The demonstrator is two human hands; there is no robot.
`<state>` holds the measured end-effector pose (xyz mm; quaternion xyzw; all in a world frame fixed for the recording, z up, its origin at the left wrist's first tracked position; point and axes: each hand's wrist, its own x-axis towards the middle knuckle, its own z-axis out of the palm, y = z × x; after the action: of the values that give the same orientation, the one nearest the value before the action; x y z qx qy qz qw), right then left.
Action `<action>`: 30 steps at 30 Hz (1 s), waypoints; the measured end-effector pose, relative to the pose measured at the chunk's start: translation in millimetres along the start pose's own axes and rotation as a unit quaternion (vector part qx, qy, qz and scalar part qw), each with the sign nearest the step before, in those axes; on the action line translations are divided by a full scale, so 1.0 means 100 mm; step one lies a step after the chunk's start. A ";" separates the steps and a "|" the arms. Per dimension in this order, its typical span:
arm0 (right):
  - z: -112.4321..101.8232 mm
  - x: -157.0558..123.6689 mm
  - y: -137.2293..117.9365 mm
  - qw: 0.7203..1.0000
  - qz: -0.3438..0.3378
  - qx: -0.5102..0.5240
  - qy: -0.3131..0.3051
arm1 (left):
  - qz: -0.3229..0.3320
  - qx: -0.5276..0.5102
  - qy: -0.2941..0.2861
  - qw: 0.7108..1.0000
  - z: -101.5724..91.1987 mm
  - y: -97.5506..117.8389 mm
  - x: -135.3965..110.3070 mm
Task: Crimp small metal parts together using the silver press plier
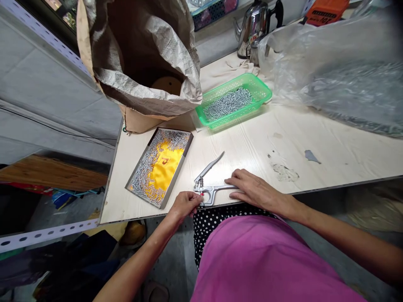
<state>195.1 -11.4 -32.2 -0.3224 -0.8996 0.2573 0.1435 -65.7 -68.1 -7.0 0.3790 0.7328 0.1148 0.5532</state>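
Silver snap-fastener pliers (210,193) lie at the table's front edge, their two handles spread apart. A spring and a small red piece show at the jaw end. My right hand (252,189) holds the end of the lower handle between thumb and fingers. At the jaw, my left hand (186,203) is closed in a pinch beside the red piece; what sits between its fingertips is too small to make out. Left of the pliers is a shallow box (176,176) with yellow satin lining and many small silver metal pieces.
A green basket (217,121) of similar silver pieces stands farther back. A large woven sack (141,105) gapes open at the back left. On the right lies a filled clear plastic bag (340,84). A metal kettle (256,25) stands behind the basket on the table (346,159).
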 end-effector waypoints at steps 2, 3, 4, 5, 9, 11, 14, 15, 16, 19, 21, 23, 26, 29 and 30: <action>-0.06 0.08 0.07 1.000 -0.022 -0.021 0.000 | -0.008 -0.006 0.001 1.000 0.01 0.00 0.00; -0.08 0.15 0.12 0.999 -0.033 -0.039 0.001 | -0.011 -0.006 0.002 1.000 0.01 0.00 0.00; -0.09 0.22 0.18 0.997 -0.043 -0.057 -0.002 | -0.012 -0.006 0.003 1.000 0.01 0.00 0.00; -0.09 0.30 0.23 0.996 -0.052 -0.071 -0.011 | -0.013 -0.005 0.005 1.000 0.02 0.00 0.00; -0.08 0.58 0.34 0.988 -0.077 -0.109 -0.075 | -0.021 -0.009 0.012 1.000 0.02 0.01 0.00; -0.09 0.65 0.32 0.985 -0.087 -0.124 -0.083 | -0.023 -0.012 0.014 1.000 0.03 0.01 -0.01; -0.13 0.68 0.24 0.983 -0.094 -0.140 -0.073 | -0.026 -0.015 0.018 0.999 0.04 0.00 0.00; -0.14 0.67 0.22 0.982 -0.096 -0.143 -0.072 | -0.028 -0.016 0.018 0.999 0.04 0.00 0.00; -0.14 0.66 0.20 0.982 -0.097 -0.145 -0.071 | -0.031 -0.016 0.019 0.999 0.04 0.00 0.01; -0.14 0.61 0.16 0.983 -0.101 -0.136 -0.065 | -0.042 -0.003 0.019 0.999 0.04 0.00 0.01; -0.14 0.57 0.14 0.986 -0.103 -0.119 -0.058 | -0.028 0.057 0.034 0.997 0.05 0.00 -0.03; -0.14 0.53 0.12 0.988 -0.104 -0.100 -0.056 | 0.042 0.167 0.095 0.981 0.07 0.02 -0.11; -0.15 0.49 0.08 0.990 -0.097 -0.082 -0.059 | 0.201 0.324 0.192 0.904 0.16 0.09 -0.20; -0.13 0.46 0.05 0.992 -0.091 -0.073 -0.049 | 0.315 0.409 0.185 0.836 0.29 0.22 -0.14; -0.12 0.45 0.04 0.992 -0.088 -0.072 -0.045 | 0.343 0.425 0.174 0.820 0.32 0.26 -0.07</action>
<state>168.3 25.8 -20.2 -0.2401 -0.9462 0.1921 0.1011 -25.0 -63.5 2.0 0.7771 0.6155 0.0389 0.1256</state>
